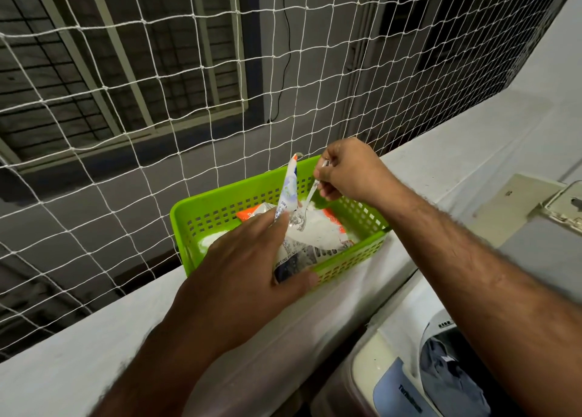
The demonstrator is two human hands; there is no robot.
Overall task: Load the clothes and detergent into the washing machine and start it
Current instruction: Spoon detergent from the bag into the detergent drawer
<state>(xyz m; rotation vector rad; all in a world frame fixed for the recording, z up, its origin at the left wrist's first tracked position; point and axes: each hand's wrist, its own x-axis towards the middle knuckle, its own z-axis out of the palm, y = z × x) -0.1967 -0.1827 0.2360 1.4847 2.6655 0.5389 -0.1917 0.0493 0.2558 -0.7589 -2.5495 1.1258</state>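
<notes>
A green perforated basket (217,208) sits on a white ledge. Inside it lies an opened detergent packet (310,231), white with blue print and white powder showing. My left hand (248,265) grips the packet's near side and holds its flap up. My right hand (349,171) pinches the handle of a clear plastic spoon (302,210), whose bowl dips into the packet's mouth. At the bottom right the washing machine (390,382) stands with its tub open and dark blue clothes (447,375) inside.
A white rope net (157,101) closes off the space behind the ledge (78,360), with a building wall and barred windows beyond. An orange packet (248,213) lies in the basket's back. The machine's raised lid (516,202) leans at the right.
</notes>
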